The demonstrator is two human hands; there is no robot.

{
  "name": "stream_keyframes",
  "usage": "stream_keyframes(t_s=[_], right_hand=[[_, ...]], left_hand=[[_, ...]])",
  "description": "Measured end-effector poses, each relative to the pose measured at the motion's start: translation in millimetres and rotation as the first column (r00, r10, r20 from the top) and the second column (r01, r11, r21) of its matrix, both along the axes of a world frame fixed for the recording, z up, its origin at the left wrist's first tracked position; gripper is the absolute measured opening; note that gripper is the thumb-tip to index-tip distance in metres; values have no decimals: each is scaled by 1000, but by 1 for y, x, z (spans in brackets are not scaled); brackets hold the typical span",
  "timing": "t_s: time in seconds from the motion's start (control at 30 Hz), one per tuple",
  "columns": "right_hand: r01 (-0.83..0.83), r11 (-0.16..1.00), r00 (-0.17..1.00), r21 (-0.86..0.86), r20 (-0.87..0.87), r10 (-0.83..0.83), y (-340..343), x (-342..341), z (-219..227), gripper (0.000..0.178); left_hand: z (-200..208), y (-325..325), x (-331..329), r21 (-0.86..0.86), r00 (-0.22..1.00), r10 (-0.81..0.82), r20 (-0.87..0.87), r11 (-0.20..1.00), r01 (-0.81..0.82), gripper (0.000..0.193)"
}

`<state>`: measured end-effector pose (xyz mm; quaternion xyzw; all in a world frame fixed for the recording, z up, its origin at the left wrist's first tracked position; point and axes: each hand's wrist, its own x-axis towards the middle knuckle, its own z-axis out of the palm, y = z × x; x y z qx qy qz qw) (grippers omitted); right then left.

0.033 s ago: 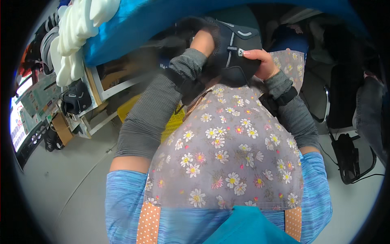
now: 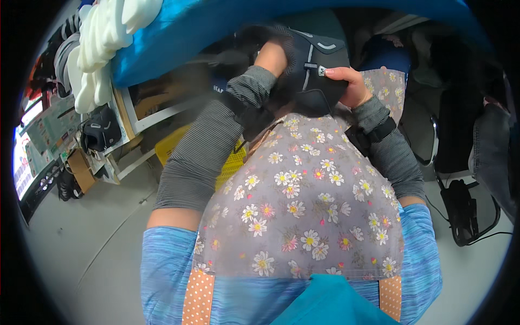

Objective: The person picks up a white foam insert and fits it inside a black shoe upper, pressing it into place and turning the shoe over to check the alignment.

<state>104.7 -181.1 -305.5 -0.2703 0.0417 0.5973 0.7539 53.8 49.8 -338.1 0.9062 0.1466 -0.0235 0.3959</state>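
A black padded fabric piece (image 2: 309,76) with grey piping and a small white tag (image 2: 322,71) is in front of my apron, at the top middle. At its right edge my right hand (image 2: 353,86) grips it, thumb lying on top beside the tag and fingers out of sight beneath. My left hand (image 2: 272,58) reaches into or behind the left side of the piece. Dark mesh-like cloth covers its fingers, so their pose does not show. Dark material left of the piece is blurred.
White foam shapes (image 2: 100,49) hang at upper left beside a blue cover (image 2: 227,30). A black item (image 2: 101,130) stands near the wooden-edged shelf. Below lies a yellow basket (image 2: 233,162). A foot pedal (image 2: 460,211) with a cord is on the floor at right.
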Motion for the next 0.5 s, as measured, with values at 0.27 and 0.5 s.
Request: stream_keyframes(t_s=[0.27,0.5], right_hand=[[77,997,997,-2,-32,-77,-12,-2,0,28],[60,997,993,-43,-96,-64,-11,-3,-12,25]], left_hand=[[31,1,17,248,919,-360,-161,887,391,25],[21,-12,15,291,945,-311,-97,900,326,23]])
